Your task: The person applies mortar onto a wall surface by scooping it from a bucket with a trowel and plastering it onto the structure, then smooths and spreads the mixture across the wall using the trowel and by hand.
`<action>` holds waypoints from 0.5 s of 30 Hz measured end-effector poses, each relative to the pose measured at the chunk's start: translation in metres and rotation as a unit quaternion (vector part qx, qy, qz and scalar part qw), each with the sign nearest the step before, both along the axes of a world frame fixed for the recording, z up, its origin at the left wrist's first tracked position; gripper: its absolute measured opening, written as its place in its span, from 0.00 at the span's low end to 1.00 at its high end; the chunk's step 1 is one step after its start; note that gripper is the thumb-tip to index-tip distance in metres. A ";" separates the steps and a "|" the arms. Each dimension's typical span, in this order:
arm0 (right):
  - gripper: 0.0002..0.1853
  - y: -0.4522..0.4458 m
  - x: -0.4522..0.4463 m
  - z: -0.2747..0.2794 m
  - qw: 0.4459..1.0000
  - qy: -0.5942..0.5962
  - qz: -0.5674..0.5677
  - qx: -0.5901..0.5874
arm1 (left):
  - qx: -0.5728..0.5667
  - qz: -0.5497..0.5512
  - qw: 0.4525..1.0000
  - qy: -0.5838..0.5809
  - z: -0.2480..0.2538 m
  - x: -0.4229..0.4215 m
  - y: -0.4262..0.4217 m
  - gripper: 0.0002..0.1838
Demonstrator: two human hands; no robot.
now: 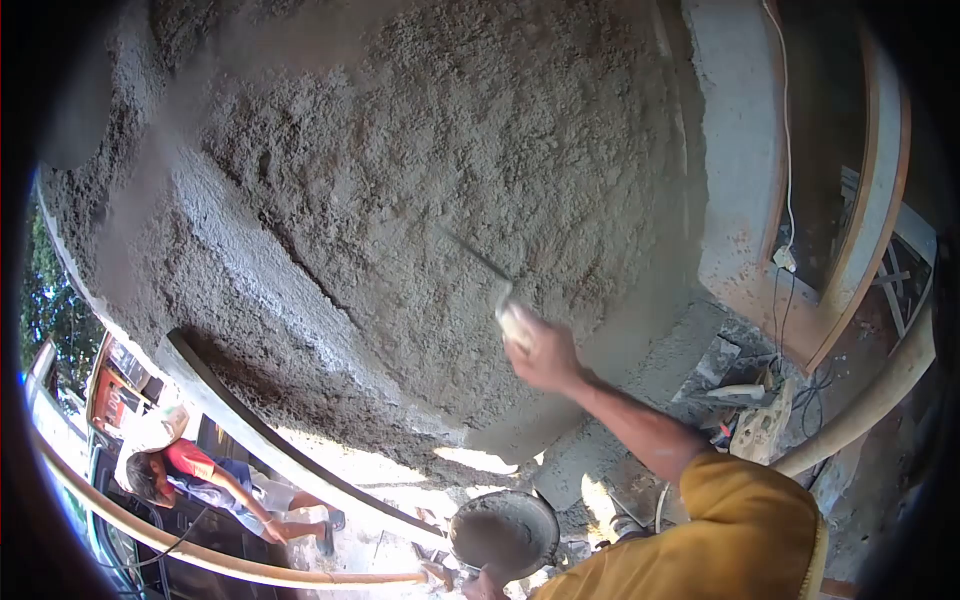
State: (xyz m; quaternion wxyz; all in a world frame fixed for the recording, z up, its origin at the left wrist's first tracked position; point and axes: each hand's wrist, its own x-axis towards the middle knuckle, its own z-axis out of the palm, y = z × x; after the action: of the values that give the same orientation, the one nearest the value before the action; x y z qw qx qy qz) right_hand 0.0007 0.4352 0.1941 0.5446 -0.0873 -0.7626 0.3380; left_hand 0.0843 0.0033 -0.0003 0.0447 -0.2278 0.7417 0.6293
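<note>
In your right hand (543,355), you're gripping the trowel (488,264), ideally keeping it shallow to the mortar (520,150) just beyond, the hold of your left hand (485,586) beside the pan (543,515) being unclear.

Right arm (645,425): extended from 4 o'clock towards centre, bare forearm pointing to 10 o'clock. Right hand (543,352): just off centre towards 4 o'clock, fingers curled in a closed grip. Left hand (486,586): at 6 o'clock, partly cropped; finger pose indeterminable.
</note>
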 end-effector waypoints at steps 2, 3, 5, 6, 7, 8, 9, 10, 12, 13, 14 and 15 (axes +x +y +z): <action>0.31 -0.070 0.045 -0.080 0.995 -0.041 0.095 -0.015 | 0.002 0.002 1.000 0.006 0.018 0.008 0.015 0.15; 0.29 -0.088 0.068 -0.110 0.972 -0.180 0.148 -0.039 | 0.003 -0.005 1.000 0.021 0.030 0.009 0.024 0.15; 0.27 -0.100 0.108 -0.159 0.838 -0.475 0.266 -0.024 | -0.008 -0.056 0.998 0.007 -0.005 -0.005 0.013 0.12; 0.26 -0.106 0.120 -0.171 0.793 -0.523 0.311 0.005 | -0.006 -0.087 0.996 0.009 -0.011 -0.010 0.013 0.11; 0.25 -0.109 0.130 -0.180 0.744 -0.567 0.353 0.031 | -0.036 -0.095 0.995 -0.002 0.019 -0.008 0.032 0.11; 0.21 -0.119 0.134 -0.167 0.723 -0.593 0.353 0.015 | -0.053 -0.147 0.987 0.024 0.001 -0.016 0.026 0.10; 0.21 -0.134 0.126 -0.167 0.667 -0.684 0.296 0.000 | -0.069 -0.199 0.976 0.050 -0.017 -0.022 0.019 0.10; 0.20 -0.152 0.127 -0.201 0.694 -0.665 0.274 0.022 | -0.089 -0.228 0.967 0.069 0.010 -0.019 0.034 0.11; 0.16 -0.177 0.130 -0.223 0.726 -0.627 0.282 0.021 | -0.159 -0.275 0.942 0.108 -0.008 -0.032 0.040 0.13; 0.15 -0.161 0.130 -0.186 0.698 -0.643 0.316 0.005 | -0.221 -0.274 0.930 0.105 0.024 -0.029 0.059 0.13; 0.16 -0.146 0.130 -0.184 0.708 -0.624 0.330 -0.026 | -0.204 -0.290 0.928 0.118 0.021 -0.034 0.060 0.12; 0.17 -0.134 0.134 -0.184 0.714 -0.607 0.344 -0.057 | -0.186 -0.305 0.925 0.127 0.017 -0.034 0.059 0.12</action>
State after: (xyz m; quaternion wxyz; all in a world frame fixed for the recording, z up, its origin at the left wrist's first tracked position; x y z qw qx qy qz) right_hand 0.1347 0.3009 0.0103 -0.1950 -0.0361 -0.8861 0.4190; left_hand 0.0502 0.0621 0.0169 0.0964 0.0869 0.8787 0.4594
